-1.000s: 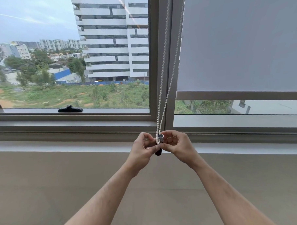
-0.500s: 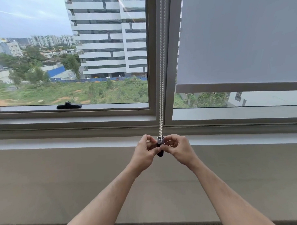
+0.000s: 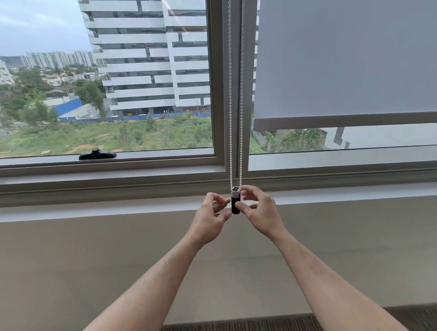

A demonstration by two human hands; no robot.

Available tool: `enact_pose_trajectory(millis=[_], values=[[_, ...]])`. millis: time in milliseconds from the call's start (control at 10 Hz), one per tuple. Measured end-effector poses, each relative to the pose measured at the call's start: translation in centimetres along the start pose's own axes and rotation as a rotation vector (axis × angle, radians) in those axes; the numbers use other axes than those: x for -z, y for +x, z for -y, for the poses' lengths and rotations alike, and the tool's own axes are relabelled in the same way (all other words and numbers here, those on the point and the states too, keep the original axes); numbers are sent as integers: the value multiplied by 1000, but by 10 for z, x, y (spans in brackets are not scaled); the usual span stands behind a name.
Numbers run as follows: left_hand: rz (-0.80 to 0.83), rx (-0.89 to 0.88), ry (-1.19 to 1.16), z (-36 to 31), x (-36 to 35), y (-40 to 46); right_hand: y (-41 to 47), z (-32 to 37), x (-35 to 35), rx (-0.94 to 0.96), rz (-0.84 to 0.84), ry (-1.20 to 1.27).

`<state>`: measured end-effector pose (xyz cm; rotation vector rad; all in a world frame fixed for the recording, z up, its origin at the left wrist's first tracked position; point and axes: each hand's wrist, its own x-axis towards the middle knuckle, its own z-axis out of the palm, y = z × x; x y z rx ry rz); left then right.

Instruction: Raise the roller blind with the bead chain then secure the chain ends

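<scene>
Bead chain [image 3: 235, 114]: hanging taut, both strands entering weight [image 3: 235, 201].
Left hand [image 3: 212, 215]: fingers loose, released.
Right hand [image 3: 260, 209]: fingertips steadying weight lightly.

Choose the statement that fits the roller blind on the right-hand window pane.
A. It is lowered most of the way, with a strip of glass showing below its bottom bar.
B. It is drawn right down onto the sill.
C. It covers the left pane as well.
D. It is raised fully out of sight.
A: the roller blind ends at its bottom bar, with trees and a building visible through the glass beneath.
</scene>
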<state>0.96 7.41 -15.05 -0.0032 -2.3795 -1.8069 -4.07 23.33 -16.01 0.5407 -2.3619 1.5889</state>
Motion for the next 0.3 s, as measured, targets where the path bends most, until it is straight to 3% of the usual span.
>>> enact_pose_trajectory(millis=[200,300], values=[[-31,-31,111,5,15,-15,-22,-8,-9,57,-222,-179],[-97,-71,171,6,22,-22,-31,-12,-17,180,-288,-310]])
